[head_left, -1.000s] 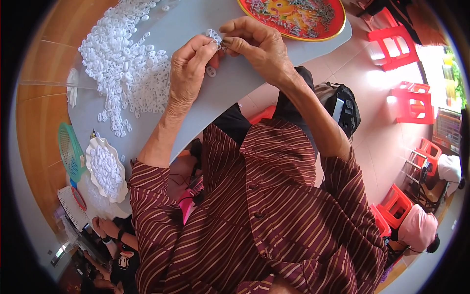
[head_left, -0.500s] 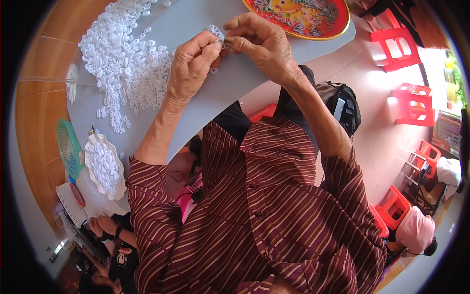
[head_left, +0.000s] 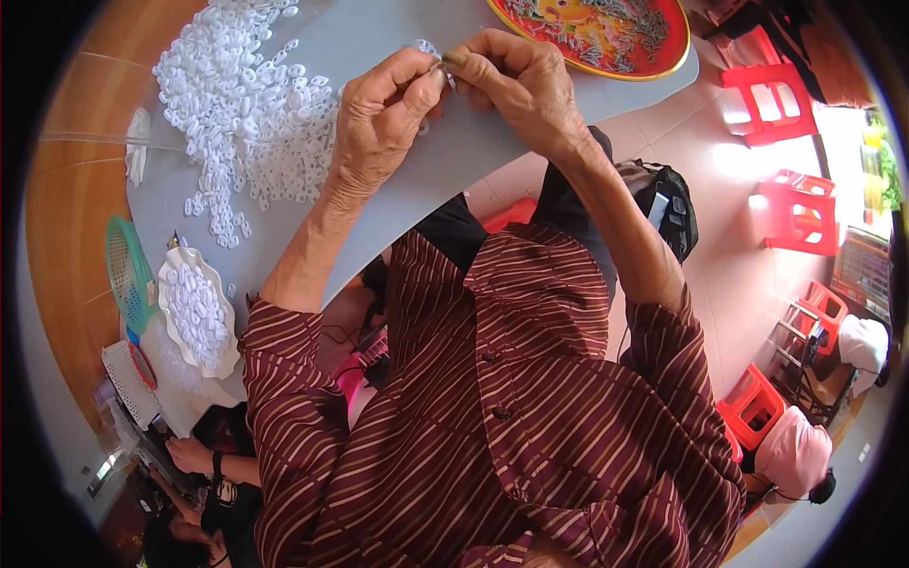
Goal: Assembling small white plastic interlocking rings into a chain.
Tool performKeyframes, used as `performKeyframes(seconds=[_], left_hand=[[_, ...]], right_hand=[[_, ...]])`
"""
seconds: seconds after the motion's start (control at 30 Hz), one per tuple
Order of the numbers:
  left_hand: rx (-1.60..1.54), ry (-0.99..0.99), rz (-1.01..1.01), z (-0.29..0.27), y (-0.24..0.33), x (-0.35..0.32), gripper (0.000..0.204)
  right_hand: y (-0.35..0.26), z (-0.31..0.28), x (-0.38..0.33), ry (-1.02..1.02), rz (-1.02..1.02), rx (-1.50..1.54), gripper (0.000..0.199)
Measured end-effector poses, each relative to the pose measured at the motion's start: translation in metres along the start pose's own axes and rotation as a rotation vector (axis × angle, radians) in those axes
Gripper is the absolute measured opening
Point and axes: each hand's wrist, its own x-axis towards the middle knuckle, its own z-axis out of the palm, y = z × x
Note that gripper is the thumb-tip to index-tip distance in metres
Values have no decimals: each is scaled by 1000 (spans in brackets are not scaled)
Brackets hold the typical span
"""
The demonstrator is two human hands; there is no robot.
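Note:
My left hand (head_left: 388, 118) and my right hand (head_left: 530, 90) meet fingertip to fingertip over the grey table (head_left: 454, 156). Both pinch; whatever lies between the fingertips is small and mostly covered by them. White shows just beneath the pinch, and a bit of orange below it. Past the left fingers lies a small white oval plastic piece (head_left: 426, 45). Left of my left hand spreads a large heap of similar white pieces with holes (head_left: 246, 123). Beyond my right hand sits a red round tray (head_left: 666, 59) with a gold rim, holding many small grey metal pins.
At the left stand a scalloped white dish (head_left: 230, 355) of white plastic pieces, a green mesh basket (head_left: 128, 275) and a white perforated basket (head_left: 131, 383). A co-worker's hand (head_left: 192, 456) is at lower left. Red stools (head_left: 800, 213) and a black bag (head_left: 674, 213) are at right.
My fingertips have come closer together and slightly higher, and my right fingers are more curled. The co-worker's hands at lower left have shifted.

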Motion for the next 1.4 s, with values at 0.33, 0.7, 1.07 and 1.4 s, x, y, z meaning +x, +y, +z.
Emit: performKeyframes(seconds=[0.33,0.7,1.07,1.4], left_hand=[[-72,32,-2,0,-1,1,15],[-71,54,66,1,-9,0,14],[497,-235,271,-40,14,-6,12],[696,-318,309,-31,1,-7,22]], right_hand=[[-3,1,-2,25,162,264,27],[3,15,-5,127,79,196,20],[2,11,-6,80,52,307,14],[5,8,-8,21,10,116,17]])
